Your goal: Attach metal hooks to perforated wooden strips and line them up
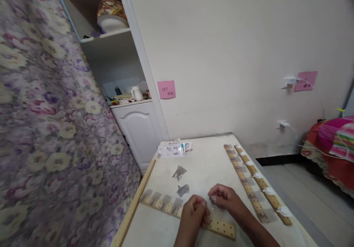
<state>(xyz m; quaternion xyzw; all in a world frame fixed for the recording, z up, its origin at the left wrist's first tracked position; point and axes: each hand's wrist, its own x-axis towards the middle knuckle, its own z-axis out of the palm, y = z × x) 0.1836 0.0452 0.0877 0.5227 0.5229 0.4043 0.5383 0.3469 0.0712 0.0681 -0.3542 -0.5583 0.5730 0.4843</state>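
My left hand (194, 213) is closed above a pale wooden strip with holes (222, 228), its fingers curled in a pinch. Close to its right, my right hand (222, 196) pinches with thumb and forefinger. A tiny dark and clear bit shows at the fingertips, too small to name. Small clear pieces with metal bits (160, 203) stand in a row along the strip's left part; my left hand hides some of its middle. Beyond the hands, a small see-through bag (183, 190) and another crumpled one (179, 172) lie on the white tabletop (204, 162).
Two more holed strips run along the table's right side: one with clear pieces (243, 180), one with white round tags (269, 191). Flat clear packs (171, 151) lie at the back left. A wooden bar (135, 202) edges the left side, beside a flowered curtain (66, 129).
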